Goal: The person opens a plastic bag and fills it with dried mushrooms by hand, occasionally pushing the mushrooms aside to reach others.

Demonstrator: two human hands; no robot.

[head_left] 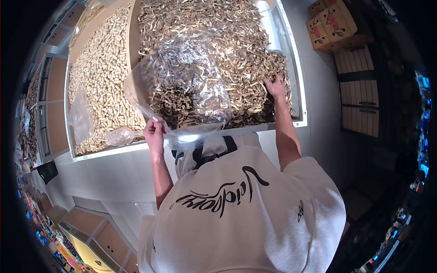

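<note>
My left hand pinches the edge of a large clear plastic bag at the bin's front. The bag lies over the dried brown strips, its mouth toward me, and some dark strips show within or through it. On the right, my right hand rests on the loose dried strips with its fingers spread, the fingertips partly among them. Left of a cardboard divider lie peanuts in shells.
A clear scoop and a thin plastic bag lie on the peanuts. A roll of plastic bags is at the bin's right side. Cardboard boxes stand back right. A black basket is at the left.
</note>
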